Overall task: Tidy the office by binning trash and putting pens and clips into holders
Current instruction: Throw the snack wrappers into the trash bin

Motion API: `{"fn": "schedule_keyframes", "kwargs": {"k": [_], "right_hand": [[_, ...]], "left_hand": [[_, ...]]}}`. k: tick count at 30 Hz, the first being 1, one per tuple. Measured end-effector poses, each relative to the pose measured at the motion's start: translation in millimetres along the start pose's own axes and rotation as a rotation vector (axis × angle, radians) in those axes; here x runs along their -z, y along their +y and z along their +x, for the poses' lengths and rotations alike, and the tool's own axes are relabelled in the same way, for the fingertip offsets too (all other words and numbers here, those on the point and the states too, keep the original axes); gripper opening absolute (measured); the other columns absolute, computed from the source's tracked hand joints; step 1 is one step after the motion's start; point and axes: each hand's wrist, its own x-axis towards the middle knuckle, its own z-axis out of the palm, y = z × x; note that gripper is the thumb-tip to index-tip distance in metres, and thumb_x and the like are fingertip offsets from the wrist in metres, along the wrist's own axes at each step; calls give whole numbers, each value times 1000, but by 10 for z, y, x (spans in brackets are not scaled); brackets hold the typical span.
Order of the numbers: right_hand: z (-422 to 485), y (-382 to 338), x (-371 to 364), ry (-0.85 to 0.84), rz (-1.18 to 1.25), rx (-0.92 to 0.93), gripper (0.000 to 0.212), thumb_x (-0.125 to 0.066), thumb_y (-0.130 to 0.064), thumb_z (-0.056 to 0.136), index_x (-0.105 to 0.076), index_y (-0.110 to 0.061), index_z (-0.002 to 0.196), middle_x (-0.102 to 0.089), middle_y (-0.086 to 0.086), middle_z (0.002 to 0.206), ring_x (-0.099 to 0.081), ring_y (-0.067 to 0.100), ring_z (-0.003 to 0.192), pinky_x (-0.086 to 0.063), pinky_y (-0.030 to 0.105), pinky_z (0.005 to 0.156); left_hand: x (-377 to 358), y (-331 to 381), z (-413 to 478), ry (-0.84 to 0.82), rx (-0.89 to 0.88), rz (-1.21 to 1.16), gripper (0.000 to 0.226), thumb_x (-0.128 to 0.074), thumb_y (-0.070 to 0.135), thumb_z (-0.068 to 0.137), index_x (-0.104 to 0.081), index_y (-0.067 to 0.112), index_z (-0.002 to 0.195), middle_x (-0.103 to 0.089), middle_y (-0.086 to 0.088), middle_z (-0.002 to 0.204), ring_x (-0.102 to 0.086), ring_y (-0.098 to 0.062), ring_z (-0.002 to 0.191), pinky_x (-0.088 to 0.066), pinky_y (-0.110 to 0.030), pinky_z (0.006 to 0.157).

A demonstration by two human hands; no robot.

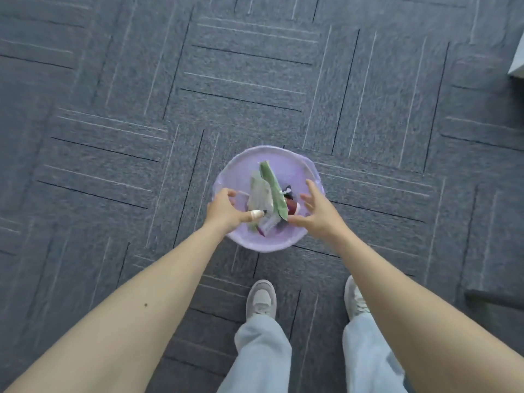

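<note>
A person stands on a grey-blue carpet-tile floor [113, 95] and looks straight down at a round bin lined with a lilac bag [295, 163]. Both bare arms reach forward over it.

The left hand [226, 209] hangs over the bin's left rim, its fingers loosely curled and spread; its thumb, which has a pale plaster wrapped round the tip [256, 214], points toward the middle of the bin. Its grip is slack and touches none of the trash as far as can be seen. The right hand [320, 214] hangs over the right rim with fingers splayed wide and the palm turned inward, so its grip too is spread and empty.

Between the two hands, above or inside the bin's mouth, are pieces of trash: a long green wrapper [273, 191] lying slantwise, a grey crumpled sheet [259, 195] just left of it, a dark red object [292, 207] to its right, and a small pale packet with purple print [268, 225] near the bin's near side. The motion blur makes it impossible to tell whether these pieces are in the air or resting on the bag.

Below the bin, two light trainers [261, 299] and pale blue trouser legs [263, 353] show on the floor. At the right edge a pale furniture corner [517, 61] enters the view.
</note>
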Motion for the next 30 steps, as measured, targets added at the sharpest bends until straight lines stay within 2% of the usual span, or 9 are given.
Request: {"fn": "schedule_keyframes", "kwargs": {"k": [2, 4, 7, 10, 12, 14, 21, 24, 30], "right_hand": [[58, 146, -12, 127, -60, -30, 74, -71, -16, 85, -35, -17, 150, -50, 8, 145, -49, 23, 130, -40, 40, 109], [92, 252, -20, 302, -163, -80, 53, -65, -16, 88, -50, -13, 138, -55, 14, 135, -55, 28, 120, -42, 37, 100], [148, 389, -65, 387, -137, -178, 59, -62, -19, 89, -38, -13, 142, -45, 19, 137, -50, 35, 122, -41, 41, 96], [207, 498, -113, 340, -76, -254, 65, -59, -22, 93, -26, -11, 148, -49, 20, 138, -48, 37, 127, -41, 44, 95], [256, 544, -138, 322, -59, -240, 38, -56, -21, 92, -48, -9, 127, -62, 16, 117, -56, 35, 112, -46, 38, 80], [260, 589, -148, 349, -56, -214, 12, -55, -20, 90, -55, -10, 98, -63, 10, 95, -57, 31, 90, -39, 32, 58], [-277, 1082, 104, 507, 17, -334, 10, -58, -17, 87, -57, -8, 90, -64, 13, 94, -55, 31, 82, -36, 33, 58], [-810, 1401, 341, 571, 87, -380, 11, -61, -18, 87, -57, -8, 83, -62, 11, 85, -54, 30, 78, -34, 33, 56], [-1945, 2301, 649, 723, 263, -475, 13, -63, -16, 84, -60, -6, 78, -64, 12, 78, -58, 32, 78, -38, 34, 60]], "left_hand": [[56, -100, 92, 54, -15, 59, 66, -89, 35, 67, -54, 15, 119, -53, -9, 123, -56, -25, 108, -46, -35, 84], [116, -165, 188, 137, -27, 106, 46, -82, 24, 75, -55, 16, 113, -42, -11, 125, -55, -29, 105, -45, -34, 87], [185, -210, 332, 145, -57, 162, 34, -68, 10, 83, -56, 17, 114, -39, -10, 129, -50, -25, 97, -41, -28, 83], [184, -210, 463, 56, -62, 244, 37, -59, 1, 84, -58, 19, 116, -57, -11, 118, -56, -25, 83, -46, -32, 65], [160, -199, 498, 63, -84, 269, 39, -57, -5, 81, -60, 17, 113, -60, -10, 114, -57, -24, 86, -50, -34, 70], [114, -186, 500, 102, -120, 302, 40, -56, -9, 78, -62, 18, 107, -59, -9, 118, -56, -25, 95, -52, -37, 81], [-272, 50, 103, 12, -273, 415, 41, -59, -6, 74, -64, 24, 101, -57, -4, 115, -55, -23, 101, -48, -33, 80], [-620, 305, -225, -80, -363, 462, 41, -61, -4, 74, -64, 25, 104, -57, -4, 117, -55, -23, 106, -47, -34, 88], [-1632, 606, -964, -262, -547, 605, 43, -60, -1, 78, -64, 26, 112, -55, -4, 120, -53, -26, 112, -43, -33, 86]]}}
